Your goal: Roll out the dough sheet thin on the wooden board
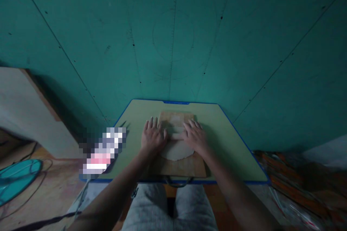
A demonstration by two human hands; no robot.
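Note:
A pale rolling pin (176, 136) lies crosswise over a thin, flattened sheet of dough (177, 152) on a wooden cutting board (176, 169). My left hand (155, 135) lies over the pin's left end, fingers stretched forward and apart. Over the right end rests my right hand (194, 134), likewise with extended fingers and its thumb beside the pin. Both palms cover the ends of the pin, so only its middle shows. The dough reaches from beyond the pin toward me, its near edge rounded and slightly ragged.
The board sits on a pale folding table (230, 151) with a blue rim, against a green wall (173, 43). A blurred-out object (104, 153) lies at the table's left edge. A teal round item (20, 178) is on the floor at left; wooden pieces (292, 173) lie at right.

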